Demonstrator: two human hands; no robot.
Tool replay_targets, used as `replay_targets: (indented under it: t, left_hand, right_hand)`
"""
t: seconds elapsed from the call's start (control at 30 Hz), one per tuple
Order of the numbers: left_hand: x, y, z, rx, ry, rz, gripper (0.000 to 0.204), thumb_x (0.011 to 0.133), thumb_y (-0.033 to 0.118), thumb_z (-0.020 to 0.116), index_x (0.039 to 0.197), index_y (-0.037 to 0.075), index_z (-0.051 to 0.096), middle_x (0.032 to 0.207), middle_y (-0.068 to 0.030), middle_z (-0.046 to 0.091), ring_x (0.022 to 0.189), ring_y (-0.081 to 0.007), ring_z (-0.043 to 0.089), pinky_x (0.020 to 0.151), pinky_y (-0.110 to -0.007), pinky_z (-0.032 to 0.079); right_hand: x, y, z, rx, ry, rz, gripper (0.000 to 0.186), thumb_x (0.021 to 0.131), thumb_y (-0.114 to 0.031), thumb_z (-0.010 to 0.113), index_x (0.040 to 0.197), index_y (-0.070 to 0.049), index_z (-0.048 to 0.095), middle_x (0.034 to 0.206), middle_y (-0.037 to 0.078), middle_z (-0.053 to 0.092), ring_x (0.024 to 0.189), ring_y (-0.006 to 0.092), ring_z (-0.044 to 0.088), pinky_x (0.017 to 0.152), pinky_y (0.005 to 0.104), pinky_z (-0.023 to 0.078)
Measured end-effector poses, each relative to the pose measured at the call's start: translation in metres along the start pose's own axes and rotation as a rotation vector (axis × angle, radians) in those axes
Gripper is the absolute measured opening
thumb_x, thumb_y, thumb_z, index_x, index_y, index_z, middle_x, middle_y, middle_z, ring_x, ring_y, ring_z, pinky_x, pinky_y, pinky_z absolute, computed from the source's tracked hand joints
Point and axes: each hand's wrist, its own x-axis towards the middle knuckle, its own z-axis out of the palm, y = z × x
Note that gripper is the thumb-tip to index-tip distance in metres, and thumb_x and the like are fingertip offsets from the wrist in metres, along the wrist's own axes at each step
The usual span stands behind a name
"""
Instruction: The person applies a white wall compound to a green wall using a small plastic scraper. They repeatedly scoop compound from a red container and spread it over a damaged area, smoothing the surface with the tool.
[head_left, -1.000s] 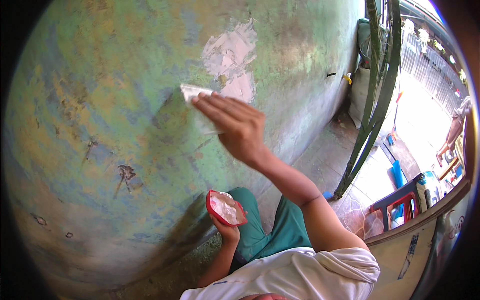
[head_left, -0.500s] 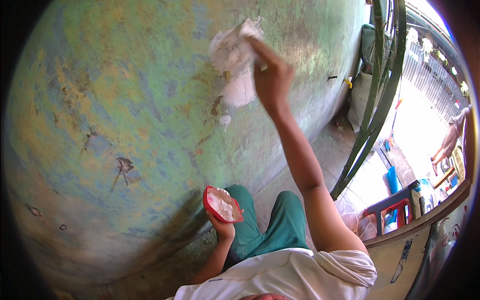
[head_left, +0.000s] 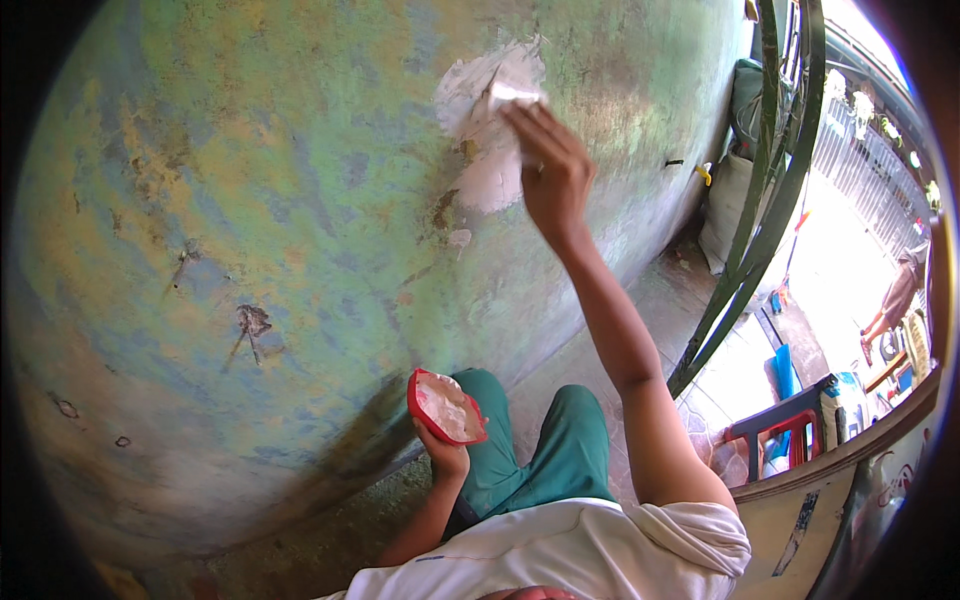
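My left hand [head_left: 443, 453] is wrapped round the lower side of a red bowl [head_left: 414, 396], held tilted by my knees. Whitish putty [head_left: 445, 408] lies inside it. Up at the wall, my right hand [head_left: 556, 175] grips a small pale flat spreader [head_left: 515, 93], blurred and partly hidden behind the fingers. The spreader is against a patch of white putty [head_left: 487, 185] on the mottled green wall [head_left: 330, 170]. The patch looks rough and ridged at its top, smoother below. A small separate dab [head_left: 459, 238] sits under it.
Right of my arm rise dark green bars [head_left: 752, 235]. Behind them, white sacks [head_left: 722, 215] lean by the wall near a yellow tap [head_left: 704, 174]. A dark and red plastic chair [head_left: 790, 425] stands at lower right. Another person [head_left: 893, 300] is in the bright yard.
My right hand has moved slightly down and right over the putty patch with the spreader. The view has shifted a little. My left hand holds the bowl in the same place.
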Motion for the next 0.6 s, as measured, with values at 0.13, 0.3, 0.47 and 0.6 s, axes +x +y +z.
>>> replay_targets:
  t: [0.13,0.3,0.47,0.6]
  left_hand:
    - [0.001,-0.005,-0.006,-0.149,0.001,0.006,0.068,0.107,0.061,0.019,0.159,0.018,0.018,0.157,-0.0122,0.033,0.135,-0.0427,0.047,0.091,-0.068,0.053]
    - [-0.002,-0.007,-0.008,0.087,-0.011,0.091,0.069,0.107,0.061,0.021,0.159,0.016,0.020,0.159,-0.0109,0.032,0.135,-0.0415,0.049,0.091,-0.069,0.054]
    - [0.001,-0.005,-0.005,-0.233,-0.034,0.048,0.060,0.111,0.049,0.023,0.159,0.013,0.019,0.158,-0.0132,0.032,0.139,-0.0390,0.045,0.099,-0.064,0.051]
    - [0.002,-0.006,0.001,0.214,0.084,0.224,0.060,0.109,0.050,0.032,0.157,0.016,0.024,0.148,-0.0124,0.043,0.127,-0.0356,0.054,0.090,-0.059,0.056]
  right_hand:
    - [-0.014,0.001,-0.005,0.119,0.164,-0.123,0.040,0.085,0.006,0.066,0.113,-0.020,0.079,0.121,0.003,0.075,0.122,0.0264,0.067,0.101,0.0406,0.055]
    - [0.001,0.018,-0.001,0.104,0.079,-0.106,0.035,0.090,0.003,0.063,0.116,-0.017,0.078,0.124,0.005,0.073,0.126,0.0291,0.064,0.108,0.0451,0.048]
    - [-0.008,-0.010,-0.016,0.201,0.018,-0.171,0.031,0.090,0.003,0.065,0.112,-0.015,0.078,0.118,0.004,0.075,0.121,0.0267,0.067,0.106,0.0441,0.050]
    - [0.021,0.009,-0.021,0.144,0.158,0.033,0.041,0.083,0.011,0.062,0.113,-0.013,0.078,0.116,0.006,0.076,0.118,0.0260,0.069,0.104,0.0413,0.052]
